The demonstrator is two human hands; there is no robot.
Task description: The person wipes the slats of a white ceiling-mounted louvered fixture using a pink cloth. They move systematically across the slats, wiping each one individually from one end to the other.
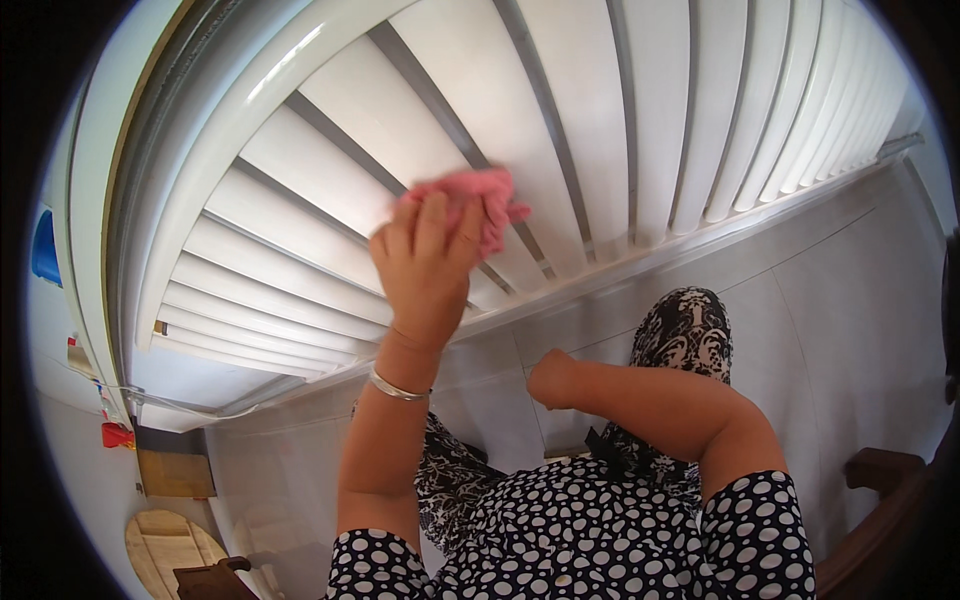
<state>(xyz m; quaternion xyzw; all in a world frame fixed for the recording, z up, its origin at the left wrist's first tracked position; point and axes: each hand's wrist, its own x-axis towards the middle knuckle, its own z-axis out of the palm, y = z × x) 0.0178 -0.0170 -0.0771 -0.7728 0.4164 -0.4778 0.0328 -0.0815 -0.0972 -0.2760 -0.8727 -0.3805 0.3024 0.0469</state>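
My left hand, with a silver bangle on the wrist, is closed around a crumpled pink cloth. It presses the cloth against the flat slats of a white slatted panel, close to their lower ends. The cloth's edge is a little blurred. Bent in front of my body, my right arm brings my right hand above the floor between my knees, apart from the panel. That hand looks rounded and its fingers are hidden. Nothing shows in it.
A pale rail runs along the panel's lower edge, above grey floor tiles. At the left lie a thin white cable, a red object and a round wooden board. Dark wooden furniture stands at the right.
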